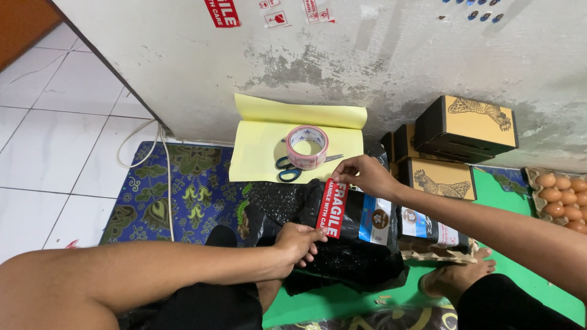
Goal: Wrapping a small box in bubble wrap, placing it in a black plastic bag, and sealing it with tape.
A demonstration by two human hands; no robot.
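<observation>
A parcel wrapped in black bubble plastic lies on the floor mat in front of me. A red sticker strip with white lettering lies across its top. My right hand pinches the sticker's upper end. My left hand holds its lower end against the wrap. A white and blue shipping label is stuck on the parcel just right of the sticker.
A tape roll and scissors rest on yellow paper against the wall. Black and tan boxes stack at right. An egg tray sits far right. My bare foot rests on the green mat.
</observation>
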